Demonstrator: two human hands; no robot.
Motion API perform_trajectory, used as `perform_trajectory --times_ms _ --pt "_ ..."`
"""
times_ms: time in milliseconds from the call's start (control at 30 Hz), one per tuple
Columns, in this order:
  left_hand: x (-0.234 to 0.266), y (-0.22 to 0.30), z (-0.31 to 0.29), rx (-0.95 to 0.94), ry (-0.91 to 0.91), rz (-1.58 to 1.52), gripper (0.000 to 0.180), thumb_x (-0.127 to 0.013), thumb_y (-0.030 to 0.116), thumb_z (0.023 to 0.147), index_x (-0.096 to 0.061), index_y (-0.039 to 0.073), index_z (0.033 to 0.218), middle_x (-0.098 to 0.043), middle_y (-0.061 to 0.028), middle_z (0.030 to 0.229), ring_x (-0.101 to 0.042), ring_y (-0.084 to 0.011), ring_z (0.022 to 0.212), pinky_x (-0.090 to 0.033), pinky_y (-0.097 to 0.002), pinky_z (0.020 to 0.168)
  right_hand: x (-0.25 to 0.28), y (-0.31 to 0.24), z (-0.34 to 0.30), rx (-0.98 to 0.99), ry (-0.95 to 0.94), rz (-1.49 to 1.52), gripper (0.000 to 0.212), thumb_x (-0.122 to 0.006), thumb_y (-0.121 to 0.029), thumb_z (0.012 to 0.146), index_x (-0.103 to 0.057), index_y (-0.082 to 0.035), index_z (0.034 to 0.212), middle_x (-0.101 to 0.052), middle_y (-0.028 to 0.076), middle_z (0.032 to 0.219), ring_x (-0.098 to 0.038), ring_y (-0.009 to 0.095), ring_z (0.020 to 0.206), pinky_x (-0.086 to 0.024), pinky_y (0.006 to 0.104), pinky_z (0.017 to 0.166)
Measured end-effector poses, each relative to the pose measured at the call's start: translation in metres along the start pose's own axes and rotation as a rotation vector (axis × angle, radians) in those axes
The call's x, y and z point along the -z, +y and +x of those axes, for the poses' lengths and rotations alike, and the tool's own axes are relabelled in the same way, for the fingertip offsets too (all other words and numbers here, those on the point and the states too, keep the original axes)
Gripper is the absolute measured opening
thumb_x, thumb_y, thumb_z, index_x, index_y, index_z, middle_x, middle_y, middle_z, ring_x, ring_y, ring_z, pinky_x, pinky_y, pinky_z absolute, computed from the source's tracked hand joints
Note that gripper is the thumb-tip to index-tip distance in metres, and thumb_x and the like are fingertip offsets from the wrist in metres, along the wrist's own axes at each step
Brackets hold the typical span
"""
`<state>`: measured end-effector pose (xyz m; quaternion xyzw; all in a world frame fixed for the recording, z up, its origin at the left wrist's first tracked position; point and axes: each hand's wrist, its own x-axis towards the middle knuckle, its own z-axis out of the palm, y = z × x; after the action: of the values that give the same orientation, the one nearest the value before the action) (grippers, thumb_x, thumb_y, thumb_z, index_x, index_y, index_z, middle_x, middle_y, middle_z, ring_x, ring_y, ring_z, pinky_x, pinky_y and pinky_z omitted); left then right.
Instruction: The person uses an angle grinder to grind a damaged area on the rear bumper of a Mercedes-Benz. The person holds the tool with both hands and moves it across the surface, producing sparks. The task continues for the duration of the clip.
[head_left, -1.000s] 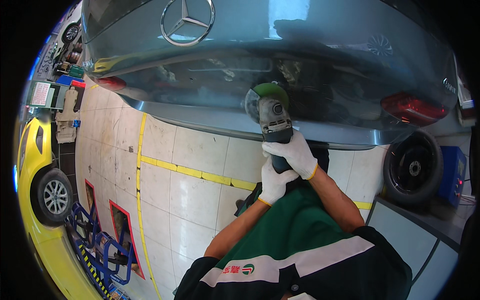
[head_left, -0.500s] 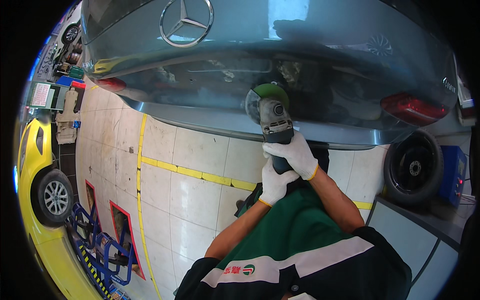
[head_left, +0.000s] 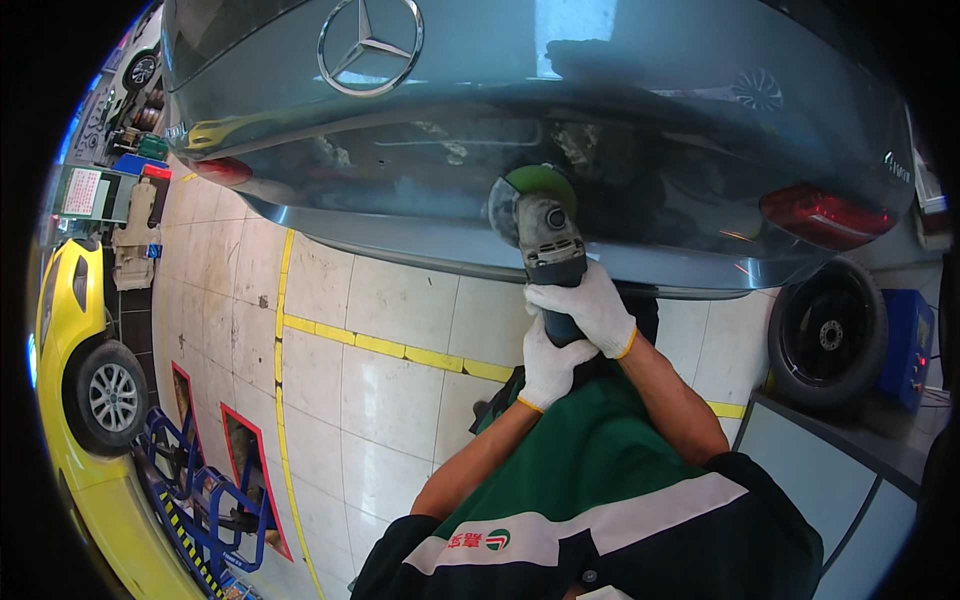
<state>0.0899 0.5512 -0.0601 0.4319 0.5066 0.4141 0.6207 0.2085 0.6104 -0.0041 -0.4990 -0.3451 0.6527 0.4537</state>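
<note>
Both my hands wear white gloves with yellow cuffs and wrap around an angle grinder (head_left: 553, 248). My right hand (head_left: 592, 308) grips its body just behind the grey gear head. Lower down, my left hand (head_left: 553, 370) is closed around the dark rear handle. A round disc (head_left: 543, 183), partly green, meets or nearly meets the lower rear of a grey-blue car (head_left: 650, 140); exact contact is hidden. Scuffed, pale patches (head_left: 576, 143) mark the dark dented panel around it. Short orange streaks like sparks (head_left: 738, 237) show near the red tail light (head_left: 828, 218).
On the right, a wheel with a black rim (head_left: 828, 335) leans beside a blue box (head_left: 905, 350) above a grey cabinet (head_left: 810, 480). To the left are a yellow car (head_left: 70, 400), a blue metal frame (head_left: 220, 505) and red-edged floor openings (head_left: 245, 450). Yellow lines (head_left: 400, 350) cross the tiled floor.
Orange streaks now appear near the right tail light, where none showed before. The grinder and both hands stay almost exactly in place.
</note>
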Motion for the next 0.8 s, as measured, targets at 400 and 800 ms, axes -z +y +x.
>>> perform_trajectory --times_ms 400,800 --pt "0.0001 0.0003 -0.0003 0.015 0.014 -0.014 0.062 -0.091 0.015 0.069 -0.064 -0.003 0.122 -0.075 -0.0096 0.107 -0.071 -0.0196 0.1 -0.058 -0.0358 0.089 0.0007 0.0036 0.001 -0.04 -0.001 0.001 0.031 -0.087 -0.014 0.083 -0.07 0.0 0.104 -0.072 0.004 0.095 -0.065 0.011 0.084 -0.056 0.0306 0.077" --pt "0.002 -0.0003 0.0008 0.004 0.004 -0.02 0.064 -0.09 0.021 0.07 -0.063 -0.003 0.122 -0.075 -0.0119 0.108 -0.072 -0.0216 0.1 -0.058 -0.0366 0.089 -0.0031 -0.0043 -0.0001 0.002 -0.008 0.016 0.02 -0.082 -0.012 0.086 -0.07 -0.001 0.097 -0.072 0.007 0.084 -0.069 0.015 0.076 -0.056 0.0318 0.072"
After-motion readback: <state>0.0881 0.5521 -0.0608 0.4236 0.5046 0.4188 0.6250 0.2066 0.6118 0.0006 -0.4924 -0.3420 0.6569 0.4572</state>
